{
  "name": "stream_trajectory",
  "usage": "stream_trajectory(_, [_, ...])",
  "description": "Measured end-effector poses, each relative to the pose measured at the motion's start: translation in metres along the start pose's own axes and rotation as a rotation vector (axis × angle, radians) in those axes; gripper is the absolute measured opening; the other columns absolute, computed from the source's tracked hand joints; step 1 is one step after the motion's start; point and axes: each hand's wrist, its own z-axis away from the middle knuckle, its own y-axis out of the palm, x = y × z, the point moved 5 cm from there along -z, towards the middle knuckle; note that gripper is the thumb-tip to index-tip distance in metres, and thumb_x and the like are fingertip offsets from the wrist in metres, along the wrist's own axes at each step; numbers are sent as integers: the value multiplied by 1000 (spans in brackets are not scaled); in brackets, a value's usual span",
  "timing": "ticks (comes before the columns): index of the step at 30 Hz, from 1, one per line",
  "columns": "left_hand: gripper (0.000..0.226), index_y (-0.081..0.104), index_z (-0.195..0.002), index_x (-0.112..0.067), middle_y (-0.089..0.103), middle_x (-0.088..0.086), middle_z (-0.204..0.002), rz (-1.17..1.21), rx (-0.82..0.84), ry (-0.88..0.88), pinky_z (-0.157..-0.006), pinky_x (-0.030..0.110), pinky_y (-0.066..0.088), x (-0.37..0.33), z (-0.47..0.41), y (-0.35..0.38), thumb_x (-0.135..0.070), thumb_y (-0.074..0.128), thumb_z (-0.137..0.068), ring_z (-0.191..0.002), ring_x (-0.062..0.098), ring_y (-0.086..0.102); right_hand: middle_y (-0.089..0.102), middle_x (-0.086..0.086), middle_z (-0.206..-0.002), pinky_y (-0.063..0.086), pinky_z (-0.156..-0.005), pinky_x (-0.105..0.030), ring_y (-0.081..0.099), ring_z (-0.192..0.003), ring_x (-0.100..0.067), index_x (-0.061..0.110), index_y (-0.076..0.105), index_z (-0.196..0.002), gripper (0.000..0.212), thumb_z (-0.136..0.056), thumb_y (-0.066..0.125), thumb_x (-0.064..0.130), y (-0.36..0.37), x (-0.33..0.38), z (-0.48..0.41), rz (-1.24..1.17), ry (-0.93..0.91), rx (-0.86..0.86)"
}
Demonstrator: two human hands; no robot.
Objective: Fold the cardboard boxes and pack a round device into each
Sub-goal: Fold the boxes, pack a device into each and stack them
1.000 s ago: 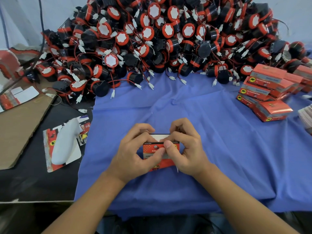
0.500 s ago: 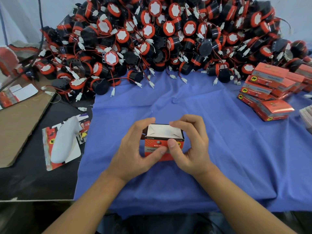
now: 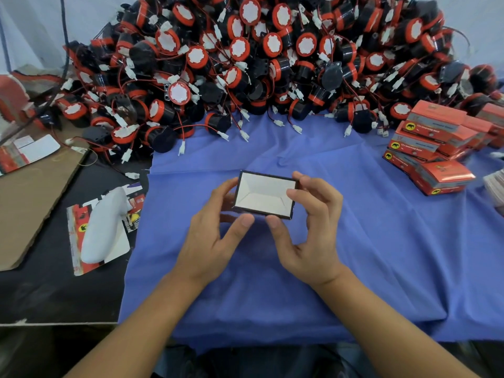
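cardboard box held above blue cloth, open white inside facing up. left hand and right hand pinch its sides. round devices piled behind the box.

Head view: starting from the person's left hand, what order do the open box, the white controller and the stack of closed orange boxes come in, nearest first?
1. open box, held by the left hand, centre.
2. white controller, to the left, off the blue cloth.
3. stack of closed orange boxes, far right on the cloth.
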Motion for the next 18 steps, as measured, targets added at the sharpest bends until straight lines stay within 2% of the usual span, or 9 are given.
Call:
stream_trajectory(3, [41, 53, -134, -37, 67, -28, -119, -67, -16, -7, -85, 9, 48, 1, -2, 3, -53, 59, -96, -107, -1, 67, 38, -22, -139, 42, -111, -35, 48, -136, -37, 5, 50, -130, 51, -84, 70, -2, 4, -1, -1, -16, 6, 52])
stream_trajectory(5, [39, 56, -133, -27, 67, -23, -119, -87, -60, 34, -85, 9, 49, 2, -2, 3, -36, 66, -97, -106, 2, 68, 35, -20, -144, 41, -114, -44, 44, -139, -39, 4, 47, -134, 57, -82, 67, -5, 6, -4, -3, -50, 38, 94])
stream_trajectory(7, [40, 57, -131, -24, 65, -19, -120, -73, -111, 54, -85, 12, 52, 4, -2, 1, -21, 72, -94, -105, 7, 68, 32, -15, -149, 39, -116, -51, 40, -144, -40, 2, 46, -140, 60, -83, 66, -1, 8, -7, -4, -84, 115, 133])
stream_trajectory(10, [35, 60, -115, -17, 63, -7, -117, -82, -138, 69, -88, 23, 56, 7, -3, 0, 1, 75, -89, -105, 12, 67, 36, -15, -149, 38, -117, -43, 40, -145, -29, -1, 49, -141, 61, -84, 67, 8, 5, -11, -5, -29, 183, 142])
stream_trajectory(12, [32, 59, -100, -9, 60, -4, -113, -160, -154, 99, -91, 21, 53, 9, -4, -2, 14, 72, -82, -107, 6, 62, 43, -16, -146, 42, -113, -38, 44, -141, -24, -2, 52, -140, 58, -85, 66, 10, 3, -11, -5, 0, 196, 138])
stream_trajectory(15, [34, 56, -87, -7, 60, 0, -106, -257, -143, 138, -91, 10, 44, 7, -4, -1, 22, 69, -75, -107, -7, 54, 52, -11, -138, 46, -107, -39, 49, -133, -24, 0, 56, -137, 53, -87, 63, 16, 5, -11, -3, 29, 220, 160])
stream_trajectory(18, [36, 55, -89, -14, 57, 0, -110, -232, -50, 166, -94, 14, 43, 3, -2, 4, 14, 68, -71, -115, -4, 54, 68, 5, -108, 44, -94, -41, 51, -111, -22, 9, 71, -114, 33, -87, 61, 25, 10, -5, -3, 190, 130, 216])
